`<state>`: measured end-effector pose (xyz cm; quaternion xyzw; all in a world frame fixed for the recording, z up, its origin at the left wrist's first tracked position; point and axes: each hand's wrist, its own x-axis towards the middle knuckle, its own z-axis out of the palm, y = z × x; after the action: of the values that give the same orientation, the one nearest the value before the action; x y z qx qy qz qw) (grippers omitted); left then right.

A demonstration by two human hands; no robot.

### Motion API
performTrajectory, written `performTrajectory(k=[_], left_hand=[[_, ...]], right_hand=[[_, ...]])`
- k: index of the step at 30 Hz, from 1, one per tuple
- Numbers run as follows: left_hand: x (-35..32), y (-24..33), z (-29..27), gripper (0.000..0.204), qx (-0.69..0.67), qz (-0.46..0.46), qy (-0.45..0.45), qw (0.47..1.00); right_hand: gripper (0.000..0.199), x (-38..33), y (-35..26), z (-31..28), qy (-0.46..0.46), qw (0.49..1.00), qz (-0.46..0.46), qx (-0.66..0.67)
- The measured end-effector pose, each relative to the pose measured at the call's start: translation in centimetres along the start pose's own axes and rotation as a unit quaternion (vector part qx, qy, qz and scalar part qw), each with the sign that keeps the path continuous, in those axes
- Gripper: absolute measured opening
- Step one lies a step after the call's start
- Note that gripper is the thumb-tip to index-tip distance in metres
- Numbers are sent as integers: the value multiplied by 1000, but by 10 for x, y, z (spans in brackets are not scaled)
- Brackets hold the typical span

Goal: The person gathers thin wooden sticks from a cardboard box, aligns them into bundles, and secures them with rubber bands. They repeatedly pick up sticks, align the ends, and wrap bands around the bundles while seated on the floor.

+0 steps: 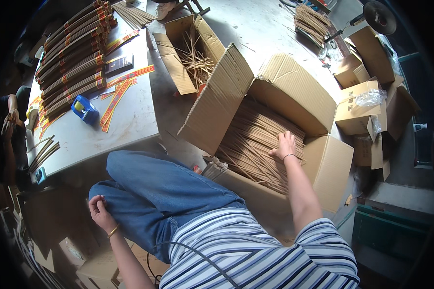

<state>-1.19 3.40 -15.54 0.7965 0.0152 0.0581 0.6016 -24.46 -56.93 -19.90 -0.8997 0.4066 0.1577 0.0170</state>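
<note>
Inside a large open cardboard box [212, 113] lie many thin brown incense sticks [255, 130], packed side by side. My right hand [287, 146] reaches down onto them near the box's right side, thumb to the left and fingers curled over some sticks; its fingertips are partly hidden among them. My left hand [101, 212] rests beside my knee, away from the box. Its fingers are curled in, with nothing visible in them.
On the left table [130, 115] are stacked banded stick bundles [72, 62], red-and-yellow paper strips [115, 106], a blue tape dispenser [85, 110] and loose sticks [44, 153]. A smaller box [181, 79] holds jumbled sticks. More cartons [359, 115] stand right. Another person's hands [12, 118] show far left.
</note>
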Motion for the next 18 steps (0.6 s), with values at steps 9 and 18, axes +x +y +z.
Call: performTrajectory(k=[9, 18], left_hand=[[1, -4, -1, 10, -3, -1, -9, 1000], [-1, -6, -3, 10, -7, -9, -6, 1000]], right_hand=[[66, 3, 10, 2, -62, 998, 23, 23], [56, 1, 13, -9, -116, 993, -26, 17]])
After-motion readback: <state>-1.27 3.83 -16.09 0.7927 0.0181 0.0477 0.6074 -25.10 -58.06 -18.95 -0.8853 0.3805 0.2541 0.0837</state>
